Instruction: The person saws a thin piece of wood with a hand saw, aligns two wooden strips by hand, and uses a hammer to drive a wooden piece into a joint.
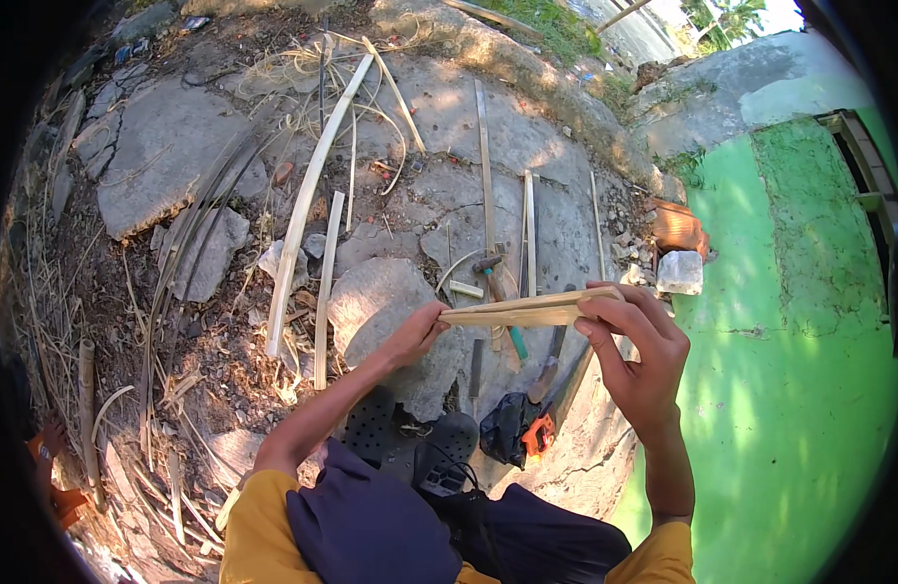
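Observation:
A few pale split bamboo strips [527, 311] lie together across the front of me, roughly level. Their left ends are pinched in the fingers of my left hand [417, 336]. My right hand [644, 355] grips the other end between thumb and fingers, where the strips fan slightly apart. Below them on the ground is a hammer [487, 264] with a teal handle, partly hidden behind the strips. Close to my feet lie a black plastic bag [505, 426] and an orange tool handle [538, 435].
Long pale bamboo lengths [318, 200] lie ahead on broken concrete, near a tangle of thin shavings [293, 83]. A large stone slab [381, 302] sits before my dark clogs [449, 438]. A green wall [770, 409] rises at right, with a white block [681, 273] beside it.

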Demonstrator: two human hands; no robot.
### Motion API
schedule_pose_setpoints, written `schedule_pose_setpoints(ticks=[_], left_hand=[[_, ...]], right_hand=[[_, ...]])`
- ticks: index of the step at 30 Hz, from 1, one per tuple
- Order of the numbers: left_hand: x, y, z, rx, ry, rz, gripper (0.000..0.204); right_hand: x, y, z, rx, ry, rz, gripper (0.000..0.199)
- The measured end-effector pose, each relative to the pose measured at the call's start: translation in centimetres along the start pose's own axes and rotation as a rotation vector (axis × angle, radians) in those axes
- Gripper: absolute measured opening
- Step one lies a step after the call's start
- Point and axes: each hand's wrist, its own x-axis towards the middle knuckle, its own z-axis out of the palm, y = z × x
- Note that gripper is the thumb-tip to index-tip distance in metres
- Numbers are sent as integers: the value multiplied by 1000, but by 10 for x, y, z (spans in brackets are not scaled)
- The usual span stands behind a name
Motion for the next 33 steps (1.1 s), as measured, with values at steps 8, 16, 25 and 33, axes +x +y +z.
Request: schedule_pose_setpoints(ticks=[8, 16, 25, 33], left_hand=[[-5, -6, 8, -18, 65, 44, 17], [13, 4, -23, -68, -169, -33, 39], [16, -7, -13, 82, -198, 62, 54], [2, -24, 4, 57, -26, 116, 31]], right_hand=[[-14, 26, 28, -136, 347, -124, 22], [-9, 31, 23, -177, 351, -85, 20], [-22, 26, 32, -223, 409, -155, 21], [-33, 17, 30, -183, 346, -213, 24]])
